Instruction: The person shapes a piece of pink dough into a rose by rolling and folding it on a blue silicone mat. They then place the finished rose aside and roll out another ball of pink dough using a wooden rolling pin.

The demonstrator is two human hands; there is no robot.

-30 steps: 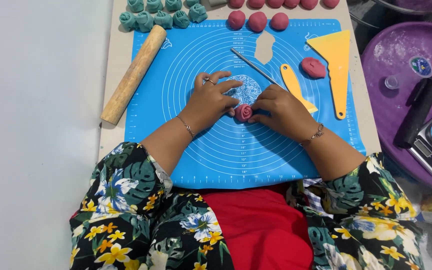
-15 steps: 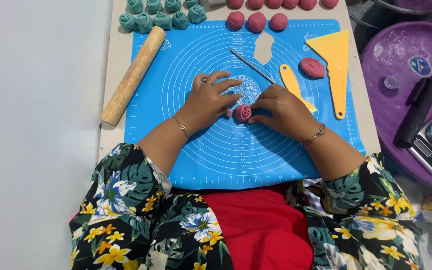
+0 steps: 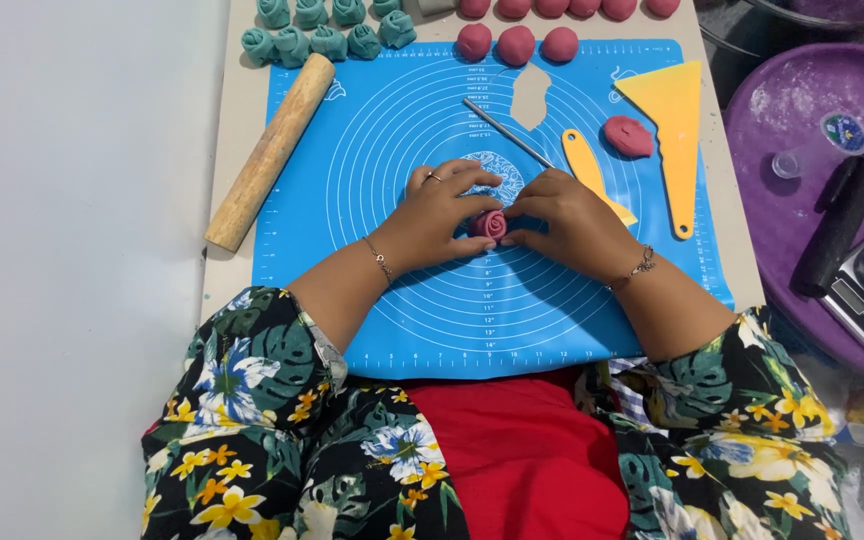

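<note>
Fingers (image 3: 472, 205) of both hands close around a pink dough rose (image 3: 490, 224).
Shaping step underway on the blue mat (image 3: 372, 150); I judge gentle petal pinching comes next.

The single head-worn view looks steeply down, close over the blue mat (image 3: 392, 150) on the table.

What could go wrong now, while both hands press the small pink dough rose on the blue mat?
1. The left hand and right hand squeeze the pink rose from both sides; too firm a grip may flatten its thin rolled layers.
2. The metal needle tool lies just beyond the fingers; a reach forward might meet its tip.
3. The rolling pin lies half off the blue mat and might roll if nudged.
</note>
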